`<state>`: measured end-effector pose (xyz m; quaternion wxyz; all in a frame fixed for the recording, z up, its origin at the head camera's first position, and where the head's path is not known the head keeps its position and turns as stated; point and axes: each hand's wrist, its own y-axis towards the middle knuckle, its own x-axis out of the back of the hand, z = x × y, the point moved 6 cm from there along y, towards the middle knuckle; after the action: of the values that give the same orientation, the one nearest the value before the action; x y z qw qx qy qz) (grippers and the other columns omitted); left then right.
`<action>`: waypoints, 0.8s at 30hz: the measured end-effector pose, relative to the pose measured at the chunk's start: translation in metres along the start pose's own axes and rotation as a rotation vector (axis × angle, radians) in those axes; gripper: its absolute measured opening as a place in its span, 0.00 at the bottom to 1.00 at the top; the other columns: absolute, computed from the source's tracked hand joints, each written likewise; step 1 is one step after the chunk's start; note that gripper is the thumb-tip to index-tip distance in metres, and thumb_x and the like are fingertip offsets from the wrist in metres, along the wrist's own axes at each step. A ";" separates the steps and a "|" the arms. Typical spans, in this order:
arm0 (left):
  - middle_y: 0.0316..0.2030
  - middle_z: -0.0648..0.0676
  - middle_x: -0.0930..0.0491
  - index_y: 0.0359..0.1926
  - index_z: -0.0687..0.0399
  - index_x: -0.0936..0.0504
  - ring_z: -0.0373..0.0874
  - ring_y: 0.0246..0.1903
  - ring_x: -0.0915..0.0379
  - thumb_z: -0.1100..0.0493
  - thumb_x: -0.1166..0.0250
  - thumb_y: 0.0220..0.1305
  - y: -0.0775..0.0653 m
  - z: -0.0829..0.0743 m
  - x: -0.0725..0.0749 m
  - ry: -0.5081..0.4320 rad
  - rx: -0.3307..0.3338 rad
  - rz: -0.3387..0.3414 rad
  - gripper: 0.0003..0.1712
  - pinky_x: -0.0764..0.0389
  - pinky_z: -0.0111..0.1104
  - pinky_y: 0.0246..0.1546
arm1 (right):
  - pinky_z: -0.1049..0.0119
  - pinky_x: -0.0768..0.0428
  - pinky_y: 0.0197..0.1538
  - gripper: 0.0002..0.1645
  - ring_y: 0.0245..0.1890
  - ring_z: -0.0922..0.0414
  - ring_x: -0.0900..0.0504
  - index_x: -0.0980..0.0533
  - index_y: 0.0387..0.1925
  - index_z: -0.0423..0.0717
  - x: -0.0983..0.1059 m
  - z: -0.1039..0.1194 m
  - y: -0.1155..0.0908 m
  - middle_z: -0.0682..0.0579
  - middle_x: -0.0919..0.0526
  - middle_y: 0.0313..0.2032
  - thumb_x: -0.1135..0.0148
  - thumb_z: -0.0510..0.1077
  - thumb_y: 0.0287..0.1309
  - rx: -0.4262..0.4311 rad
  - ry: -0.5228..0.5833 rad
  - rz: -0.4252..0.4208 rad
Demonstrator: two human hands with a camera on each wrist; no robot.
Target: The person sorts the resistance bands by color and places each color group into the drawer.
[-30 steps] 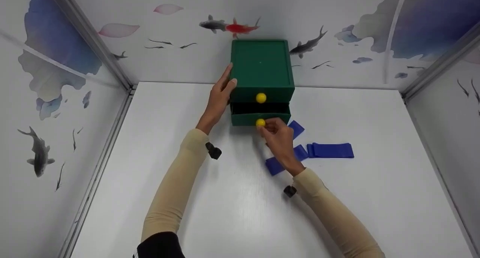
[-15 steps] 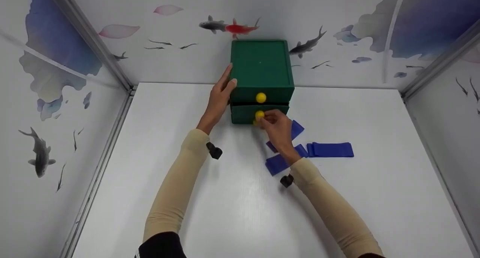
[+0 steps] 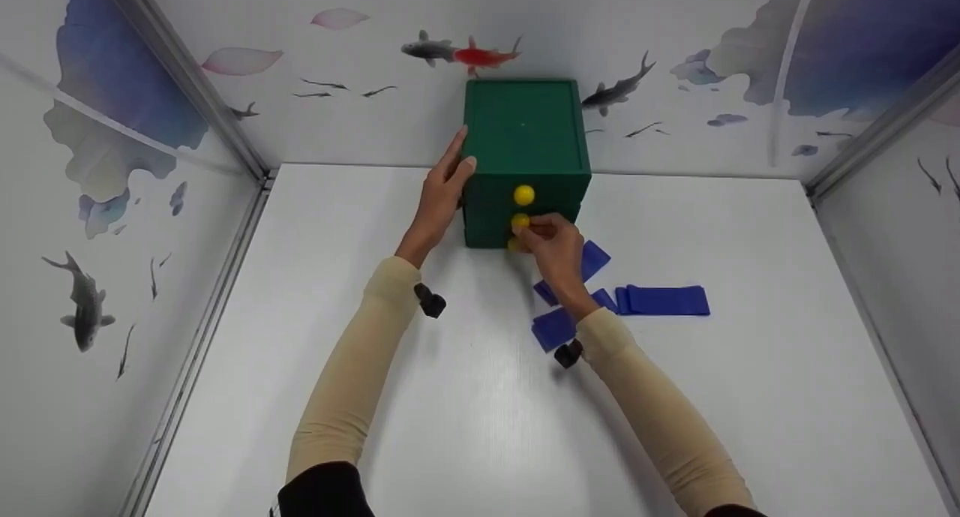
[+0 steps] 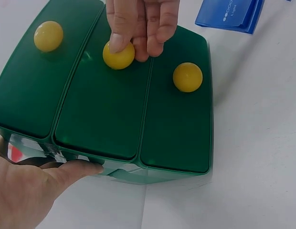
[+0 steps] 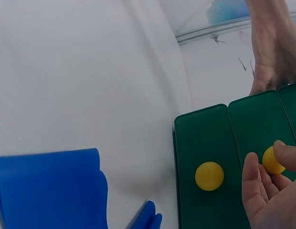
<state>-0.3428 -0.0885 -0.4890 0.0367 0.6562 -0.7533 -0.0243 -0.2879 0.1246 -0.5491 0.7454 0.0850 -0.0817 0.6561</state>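
A green cabinet (image 3: pixel 525 127) with three drawers, each with a round yellow knob, stands against the back wall. Its drawer fronts lie flush in the left wrist view. My right hand (image 3: pixel 556 250) pinches the middle drawer knob (image 4: pixel 118 57) between thumb and fingers. The top knob (image 3: pixel 524 195) and the bottom knob (image 5: pixel 209 176) are untouched. My left hand (image 3: pixel 440 194) rests against the cabinet's left side, fingers extended, the thumb near the front upper edge. The right hand and wrist partly cover the blue bands below in the head view.
Flat, folded blue bands lie right of the cabinet: one straight band (image 3: pixel 667 301) and others at angles, including one band (image 3: pixel 553 328) under the right wrist. A band (image 4: pixel 229 14) bears the word "Light". White printed walls enclose the white table (image 3: pixel 465 397) at back and sides.
The middle drawer, partly out a second ago, has slid back into the cabinet, the right hand moving away from me with its knob. My left hand has stayed at the cabinet's side.
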 end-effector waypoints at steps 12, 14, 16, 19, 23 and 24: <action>0.87 0.38 0.48 0.88 0.23 0.45 0.37 0.84 0.50 0.37 0.47 0.87 0.000 -0.001 0.003 0.028 -0.026 -0.008 0.36 0.41 0.42 0.83 | 0.57 0.10 0.54 0.18 0.48 0.46 0.09 0.18 0.60 0.37 0.002 -0.023 -0.011 0.42 0.11 0.53 0.28 0.40 0.75 -0.053 0.096 0.127; 0.87 0.38 0.48 0.88 0.24 0.45 0.37 0.84 0.51 0.37 0.47 0.87 0.000 -0.003 0.003 0.033 -0.034 -0.008 0.36 0.43 0.40 0.84 | 0.58 0.10 0.54 0.17 0.48 0.45 0.09 0.18 0.60 0.36 0.001 -0.029 -0.012 0.41 0.11 0.52 0.30 0.38 0.76 -0.076 0.070 0.155; 0.87 0.38 0.49 0.88 0.23 0.45 0.36 0.84 0.51 0.37 0.47 0.87 0.000 -0.003 0.003 0.036 -0.035 -0.006 0.36 0.43 0.40 0.83 | 0.58 0.10 0.54 0.17 0.47 0.45 0.10 0.18 0.61 0.36 0.000 -0.036 -0.012 0.41 0.12 0.52 0.31 0.38 0.76 -0.098 0.034 0.182; 0.87 0.37 0.49 0.88 0.23 0.46 0.36 0.84 0.52 0.36 0.47 0.87 0.001 -0.001 0.002 0.040 -0.034 0.000 0.36 0.43 0.40 0.84 | 0.58 0.10 0.53 0.18 0.45 0.45 0.10 0.18 0.61 0.36 -0.002 -0.046 -0.011 0.40 0.11 0.51 0.31 0.38 0.76 -0.139 0.011 0.205; 0.87 0.37 0.50 0.89 0.24 0.46 0.35 0.85 0.53 0.36 0.47 0.87 0.001 -0.001 0.001 0.041 -0.038 0.005 0.37 0.44 0.38 0.84 | 0.57 0.09 0.52 0.18 0.44 0.44 0.09 0.19 0.60 0.36 -0.004 -0.053 -0.007 0.39 0.10 0.48 0.30 0.40 0.75 -0.186 0.053 0.192; 0.87 0.37 0.50 0.89 0.24 0.46 0.35 0.85 0.53 0.36 0.47 0.87 0.002 -0.001 0.001 0.039 -0.039 0.006 0.37 0.44 0.38 0.84 | 0.57 0.09 0.52 0.18 0.44 0.44 0.09 0.19 0.60 0.37 -0.005 -0.053 -0.006 0.39 0.09 0.48 0.30 0.41 0.75 -0.194 0.063 0.188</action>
<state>-0.3443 -0.0890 -0.4874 0.0642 0.6536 -0.7536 -0.0260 -0.2819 0.1316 -0.6022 0.6877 -0.0163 -0.1287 0.7143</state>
